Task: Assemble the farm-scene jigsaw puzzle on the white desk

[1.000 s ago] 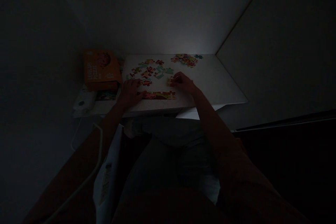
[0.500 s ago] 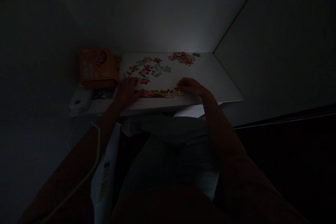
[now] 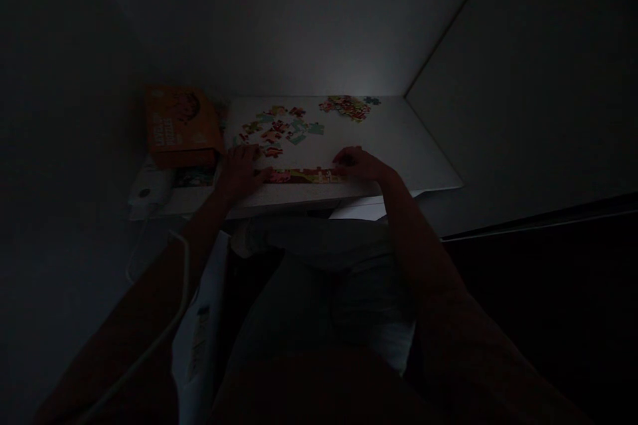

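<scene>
In the dim head view, a narrow strip of joined jigsaw puzzle pieces (image 3: 299,176) lies along the near edge of the white table. My left hand (image 3: 240,171) rests flat at the strip's left end, fingers apart, its thumb touching the strip. At the opposite end, my right hand (image 3: 359,163) has its fingers curled down in a pinch on a jigsaw puzzle piece (image 3: 339,174), which sits against the strip. The hand partly covers that piece. Loose puzzle pieces (image 3: 276,127) are scattered just beyond my left hand.
A heap of puzzle pieces (image 3: 346,107) lies at the back of the table (image 3: 399,146). An orange puzzle box (image 3: 182,126) stands at the left, behind a white device (image 3: 149,187) with a cable (image 3: 184,279). Walls border the table's back and right side.
My right hand has shifted slightly left with its puzzle piece, and the narrow gap between that piece and the strip has closed. My left hand stays in place.
</scene>
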Demonstrator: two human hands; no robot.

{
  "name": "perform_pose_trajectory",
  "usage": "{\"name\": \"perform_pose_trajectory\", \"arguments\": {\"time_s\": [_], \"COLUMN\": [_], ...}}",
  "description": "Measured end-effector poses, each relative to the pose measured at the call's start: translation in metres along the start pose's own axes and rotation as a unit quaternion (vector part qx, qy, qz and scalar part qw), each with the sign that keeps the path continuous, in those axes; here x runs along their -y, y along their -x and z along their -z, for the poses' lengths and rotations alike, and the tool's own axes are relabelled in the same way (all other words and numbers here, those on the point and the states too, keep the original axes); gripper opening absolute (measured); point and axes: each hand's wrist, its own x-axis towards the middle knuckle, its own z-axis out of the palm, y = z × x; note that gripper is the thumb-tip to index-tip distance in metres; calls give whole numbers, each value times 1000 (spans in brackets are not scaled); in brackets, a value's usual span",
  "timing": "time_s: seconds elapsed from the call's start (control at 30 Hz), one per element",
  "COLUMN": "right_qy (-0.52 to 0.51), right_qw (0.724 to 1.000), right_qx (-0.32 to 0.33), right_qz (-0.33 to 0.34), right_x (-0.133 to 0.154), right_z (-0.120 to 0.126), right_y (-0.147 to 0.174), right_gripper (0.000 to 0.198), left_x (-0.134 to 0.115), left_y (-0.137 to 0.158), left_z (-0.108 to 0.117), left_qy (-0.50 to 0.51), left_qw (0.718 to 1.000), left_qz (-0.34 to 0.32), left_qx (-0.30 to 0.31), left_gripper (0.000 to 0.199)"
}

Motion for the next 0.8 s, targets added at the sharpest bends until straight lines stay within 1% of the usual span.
{"name": "perform_pose_trajectory", "arguments": {"time_s": [0.13,0.27,0.37,0.47,0.57,0.67,0.8], "right_qy": [45,61,15,-34,-1,43,52], "right_qw": [999,998,1000,999,1000,998,997], "right_qx": [-7,-10,-5,3,22,36,54], "right_qz": [15,22,14,-3,-18,-13,-1], "right_x": [-3,-4,-6,-8,-7,-3,4], "right_z": [-6,-9,-4,7,17,19,14], "right_y": [-2,-5,-3,4,13,17,16], "right_gripper": [38,44,41,39,49,63,61], "left_x": [0,-2,-2,0,1,1,1], "left_y": [0,1,1,1,0,0,0], "left_z": [0,0,0,0,-1,0,1], "left_qy": [2,0,0,-1,1,5,4], "left_qw": [1000,1000,1000,1000,1000,1000,1000], "left_qz": [-12,-3,-2,-9,-14,-13,-16], "left_qx": [-8,-9,-11,-12,-12,-11,-9], "left_gripper": [72,73,73,74,75,78,80]}}
